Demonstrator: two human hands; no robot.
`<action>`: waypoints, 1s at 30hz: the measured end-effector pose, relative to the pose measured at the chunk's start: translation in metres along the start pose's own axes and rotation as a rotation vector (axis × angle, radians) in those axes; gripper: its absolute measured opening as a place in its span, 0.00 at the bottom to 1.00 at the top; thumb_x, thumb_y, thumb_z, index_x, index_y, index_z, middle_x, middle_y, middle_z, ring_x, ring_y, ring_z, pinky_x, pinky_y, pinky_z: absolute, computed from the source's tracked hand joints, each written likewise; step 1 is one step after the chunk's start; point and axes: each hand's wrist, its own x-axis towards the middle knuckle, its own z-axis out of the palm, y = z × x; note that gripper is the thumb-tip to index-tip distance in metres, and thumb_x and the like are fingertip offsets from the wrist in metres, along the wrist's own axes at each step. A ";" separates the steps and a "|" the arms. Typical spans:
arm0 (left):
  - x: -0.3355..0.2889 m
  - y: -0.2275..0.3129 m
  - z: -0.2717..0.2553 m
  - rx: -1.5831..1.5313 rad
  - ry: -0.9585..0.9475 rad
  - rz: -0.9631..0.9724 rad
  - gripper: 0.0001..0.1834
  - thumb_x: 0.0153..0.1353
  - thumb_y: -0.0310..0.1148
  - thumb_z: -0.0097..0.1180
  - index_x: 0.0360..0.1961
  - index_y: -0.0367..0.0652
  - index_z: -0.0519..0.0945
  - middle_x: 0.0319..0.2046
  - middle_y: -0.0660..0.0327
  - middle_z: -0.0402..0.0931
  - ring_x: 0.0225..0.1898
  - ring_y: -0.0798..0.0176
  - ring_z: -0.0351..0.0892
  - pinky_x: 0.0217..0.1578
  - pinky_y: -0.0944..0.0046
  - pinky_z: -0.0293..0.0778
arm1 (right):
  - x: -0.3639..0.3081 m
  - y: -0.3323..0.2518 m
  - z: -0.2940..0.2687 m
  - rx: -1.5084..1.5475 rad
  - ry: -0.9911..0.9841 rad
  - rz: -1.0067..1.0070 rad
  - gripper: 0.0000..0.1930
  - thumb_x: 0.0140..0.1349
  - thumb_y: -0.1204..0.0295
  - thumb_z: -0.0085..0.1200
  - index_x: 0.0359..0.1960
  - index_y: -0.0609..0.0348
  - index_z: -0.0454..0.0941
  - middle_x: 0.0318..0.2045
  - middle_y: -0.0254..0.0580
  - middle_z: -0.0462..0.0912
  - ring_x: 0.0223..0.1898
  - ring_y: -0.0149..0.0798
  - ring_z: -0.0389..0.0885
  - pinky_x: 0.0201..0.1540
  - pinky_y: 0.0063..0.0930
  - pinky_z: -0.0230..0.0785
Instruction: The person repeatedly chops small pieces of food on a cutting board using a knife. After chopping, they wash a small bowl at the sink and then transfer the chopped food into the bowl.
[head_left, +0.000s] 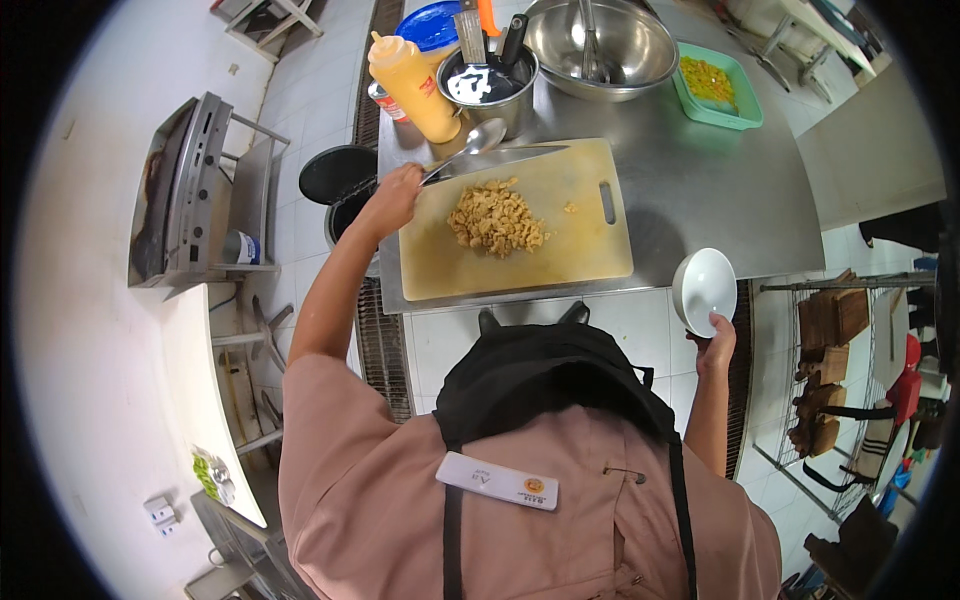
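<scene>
My left hand (394,201) is closed on the handle of a metal spoon (484,137), held over the far left corner of a yellowish cutting board (440,272). Behind the spoon, along the board's far edge, lies a knife (525,156); its handle is hidden near my hand. A heap of chopped light-brown food (495,218) sits mid-board, with a few bits to its right. Beyond the table's front edge at the right, my right hand (714,346) grips a white bowl (706,285) by its near rim. The bowl is tilted and no food shows inside.
At the back stand a yellow squeeze bottle (415,90), a can (385,102), a metal pot (508,112) with utensils, a steel mixing bowl (635,55) holding a whisk, and a green tub (751,117) of yellow food. A black-lidded bin (338,172) adjoins the steel table (720,190). Wire shelving (795,300) stands right.
</scene>
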 end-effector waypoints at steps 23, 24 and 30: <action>0.154 0.033 -0.217 0.620 0.002 0.334 0.08 0.53 0.21 0.50 0.35 0.38 0.69 0.31 0.51 0.77 0.38 0.43 0.77 0.40 0.50 0.71 | -0.056 0.013 0.031 0.090 0.083 -0.042 0.18 0.56 0.72 0.48 0.47 0.70 0.70 0.37 0.48 0.77 0.33 0.42 0.80 0.28 0.34 0.73; 0.163 0.029 -0.203 0.592 0.024 0.376 0.08 0.52 0.21 0.51 0.35 0.38 0.69 0.31 0.50 0.77 0.37 0.43 0.77 0.40 0.49 0.70 | -0.054 0.014 0.030 0.084 0.085 -0.048 0.19 0.56 0.72 0.49 0.48 0.70 0.70 0.38 0.48 0.77 0.35 0.42 0.79 0.32 0.35 0.72; 0.189 0.033 -0.136 0.679 -0.217 0.207 0.10 0.51 0.22 0.52 0.36 0.40 0.70 0.33 0.52 0.78 0.40 0.48 0.78 0.40 0.53 0.72 | -0.043 0.020 0.017 0.080 0.072 -0.063 0.19 0.56 0.73 0.50 0.49 0.71 0.69 0.44 0.50 0.76 0.46 0.44 0.75 0.53 0.34 0.65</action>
